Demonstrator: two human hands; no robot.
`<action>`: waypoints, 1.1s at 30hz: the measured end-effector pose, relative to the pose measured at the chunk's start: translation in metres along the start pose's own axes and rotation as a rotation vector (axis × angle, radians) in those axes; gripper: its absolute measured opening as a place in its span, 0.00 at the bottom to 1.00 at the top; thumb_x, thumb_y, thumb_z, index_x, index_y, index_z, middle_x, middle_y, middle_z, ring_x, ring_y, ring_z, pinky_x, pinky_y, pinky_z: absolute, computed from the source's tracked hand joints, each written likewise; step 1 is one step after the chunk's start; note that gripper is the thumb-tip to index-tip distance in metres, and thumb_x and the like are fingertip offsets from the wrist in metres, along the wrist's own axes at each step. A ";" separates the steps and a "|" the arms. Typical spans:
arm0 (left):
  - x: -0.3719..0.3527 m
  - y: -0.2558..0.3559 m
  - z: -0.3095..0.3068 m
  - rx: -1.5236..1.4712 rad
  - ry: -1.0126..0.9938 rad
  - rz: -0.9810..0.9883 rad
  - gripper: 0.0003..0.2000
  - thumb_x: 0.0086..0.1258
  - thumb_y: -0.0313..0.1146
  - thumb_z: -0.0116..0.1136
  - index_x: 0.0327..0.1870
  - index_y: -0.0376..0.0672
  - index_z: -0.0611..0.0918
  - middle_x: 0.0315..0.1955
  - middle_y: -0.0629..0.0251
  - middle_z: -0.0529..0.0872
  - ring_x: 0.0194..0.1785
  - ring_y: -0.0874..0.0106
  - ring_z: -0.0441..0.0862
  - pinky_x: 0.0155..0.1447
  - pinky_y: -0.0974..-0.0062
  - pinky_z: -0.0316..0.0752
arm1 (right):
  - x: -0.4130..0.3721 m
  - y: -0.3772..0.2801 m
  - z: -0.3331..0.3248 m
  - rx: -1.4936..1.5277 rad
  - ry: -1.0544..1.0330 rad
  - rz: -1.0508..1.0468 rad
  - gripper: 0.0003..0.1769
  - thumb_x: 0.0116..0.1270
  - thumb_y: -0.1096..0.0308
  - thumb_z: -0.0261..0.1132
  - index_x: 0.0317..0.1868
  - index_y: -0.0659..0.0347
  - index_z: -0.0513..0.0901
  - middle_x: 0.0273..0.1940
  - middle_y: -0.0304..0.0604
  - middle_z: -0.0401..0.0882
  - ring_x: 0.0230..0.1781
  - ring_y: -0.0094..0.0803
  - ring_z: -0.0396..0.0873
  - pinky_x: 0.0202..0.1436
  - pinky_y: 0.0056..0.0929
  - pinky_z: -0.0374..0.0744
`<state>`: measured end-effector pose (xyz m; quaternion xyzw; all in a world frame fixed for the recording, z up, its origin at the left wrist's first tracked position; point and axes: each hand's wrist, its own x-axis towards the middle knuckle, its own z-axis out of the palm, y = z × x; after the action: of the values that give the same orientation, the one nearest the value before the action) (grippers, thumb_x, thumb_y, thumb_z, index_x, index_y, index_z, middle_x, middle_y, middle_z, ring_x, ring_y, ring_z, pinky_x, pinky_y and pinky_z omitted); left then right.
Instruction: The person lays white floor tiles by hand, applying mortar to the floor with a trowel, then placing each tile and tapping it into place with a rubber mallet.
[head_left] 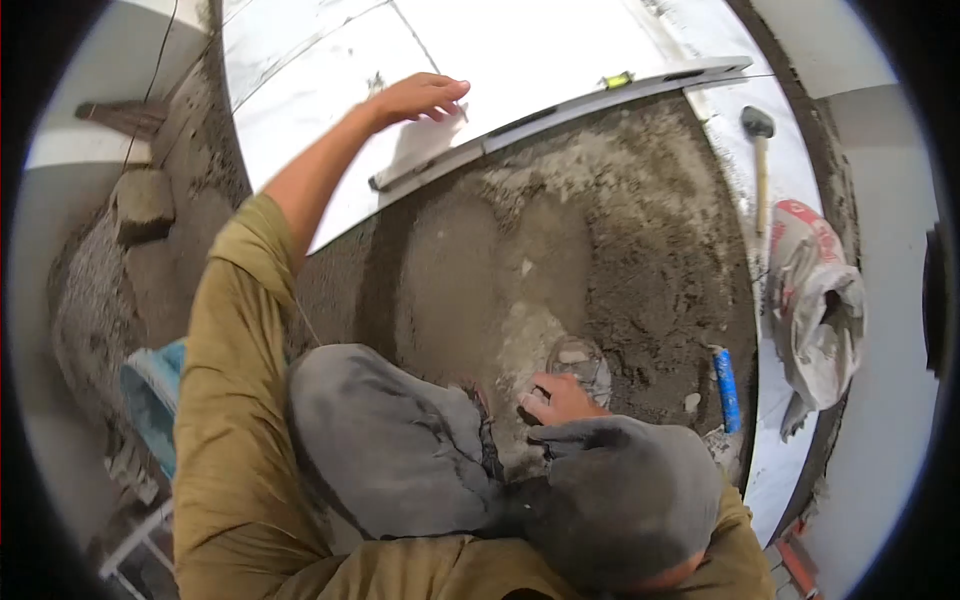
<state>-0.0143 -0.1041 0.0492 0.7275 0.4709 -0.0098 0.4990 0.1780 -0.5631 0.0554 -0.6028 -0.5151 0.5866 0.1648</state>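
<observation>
The level [590,103] is lying along laid white slabs [340,85], the nearer bed [650,220] is showing uncovered, the left hand [425,98] is hovering loosely open, and the right hand [565,400] is curling, grip undeterminable.

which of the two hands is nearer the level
The left hand, out over the white slabs beside the level; the right hand is low down, by a grey trouser knee.

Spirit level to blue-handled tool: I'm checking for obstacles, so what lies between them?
Between the spirit level and the blue-handled tool lies rough, sandy mortar bed, with no other tool on it, as the head view shows.
</observation>
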 end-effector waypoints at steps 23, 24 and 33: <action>-0.102 -0.028 0.027 -0.029 0.083 -0.234 0.26 0.65 0.55 0.67 0.50 0.40 0.88 0.33 0.71 0.84 0.40 0.76 0.77 0.43 0.74 0.73 | 0.005 0.031 -0.006 0.334 -0.016 -0.126 0.11 0.68 0.64 0.68 0.37 0.65 0.83 0.27 0.50 0.83 0.25 0.35 0.81 0.34 0.34 0.79; -0.100 -0.034 0.028 -0.001 0.101 -0.208 0.26 0.65 0.56 0.67 0.49 0.40 0.88 0.33 0.71 0.83 0.40 0.76 0.76 0.42 0.74 0.72 | 0.006 0.032 -0.005 0.347 -0.019 -0.142 0.11 0.68 0.64 0.68 0.37 0.65 0.83 0.27 0.50 0.83 0.26 0.35 0.82 0.34 0.35 0.79; -0.108 -0.017 0.018 0.092 0.045 -0.205 0.31 0.60 0.55 0.71 0.53 0.35 0.86 0.33 0.64 0.88 0.36 0.75 0.83 0.41 0.74 0.76 | 0.009 0.038 -0.009 0.419 -0.026 -0.135 0.10 0.69 0.65 0.66 0.39 0.66 0.83 0.27 0.51 0.84 0.26 0.35 0.82 0.33 0.35 0.79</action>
<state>-0.0777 -0.1892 0.0800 0.6977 0.5528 -0.0662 0.4509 0.2000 -0.5682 0.0227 -0.5119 -0.4232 0.6762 0.3189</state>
